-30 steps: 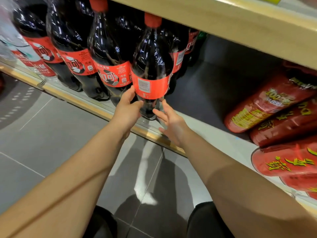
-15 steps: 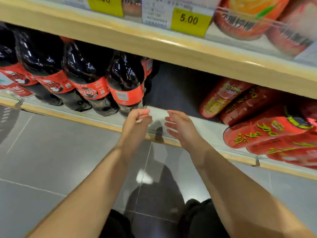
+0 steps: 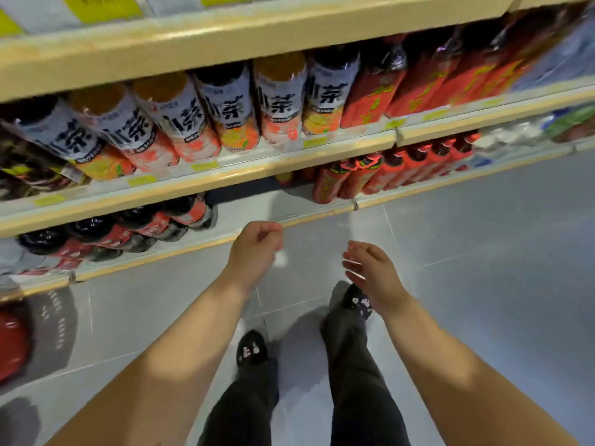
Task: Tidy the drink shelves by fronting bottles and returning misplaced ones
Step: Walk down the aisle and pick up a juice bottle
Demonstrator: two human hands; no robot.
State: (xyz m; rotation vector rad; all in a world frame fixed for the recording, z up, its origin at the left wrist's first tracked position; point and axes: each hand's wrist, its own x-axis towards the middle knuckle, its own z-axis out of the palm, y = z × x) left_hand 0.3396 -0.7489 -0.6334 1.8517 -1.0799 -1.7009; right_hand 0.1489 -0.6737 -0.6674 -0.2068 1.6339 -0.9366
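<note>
In the head view both hands hang free before the bottom shelf (image 3: 254,204), touching no bottle: the left hand (image 3: 257,249) curls its fingers loosely round nothing, and the right hand (image 3: 370,268) has its fingers relaxed and slightly spread. The cola bottles (image 3: 154,223) stand at the shelf's left front and the red-labelled bottles (image 3: 370,178) to the right, with a bare gap between them. The next fronting likely goes best by gripping a bottle low with both hands and sliding it to the lip, label outward.

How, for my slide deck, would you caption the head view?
Empty left hand and right hand hover before shelves of dark red-labelled cola bottles and white-labelled tea bottles.
</note>
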